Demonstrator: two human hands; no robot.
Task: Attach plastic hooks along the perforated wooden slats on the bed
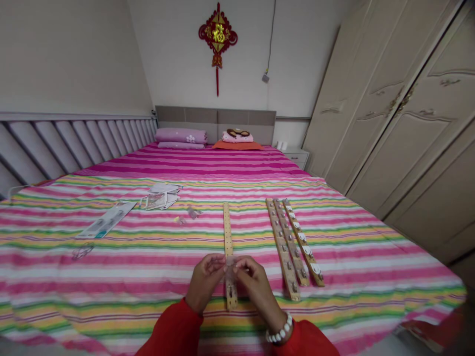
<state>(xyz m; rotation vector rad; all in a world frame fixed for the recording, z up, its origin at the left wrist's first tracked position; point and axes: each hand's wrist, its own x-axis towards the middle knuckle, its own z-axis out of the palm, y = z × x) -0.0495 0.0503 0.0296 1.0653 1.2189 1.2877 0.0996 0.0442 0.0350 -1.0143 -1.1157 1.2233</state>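
Observation:
A pale wooden strip (227,227) with rows of small holes lies lengthwise on the bed before me. A metal hook (230,290) sits near its close end. Over the strip, my left hand (206,278) and my right hand (255,283) meet, both with fingertips pinched on a small translucent piece (230,260). Its exact kind is too small to make out. To the right lie two wooden strips with metal hooks (281,242), and beside them another strip with round white hook plates (302,237).
Small clear packets (193,212) lie left of the strip. Farther left are a pile of packaging (161,196), a long flat package (107,220) and some thin rings (82,251). Folded bedding (181,136) rests by the headboard; a wardrobe (401,109) stands right, a bed rail (74,141) left.

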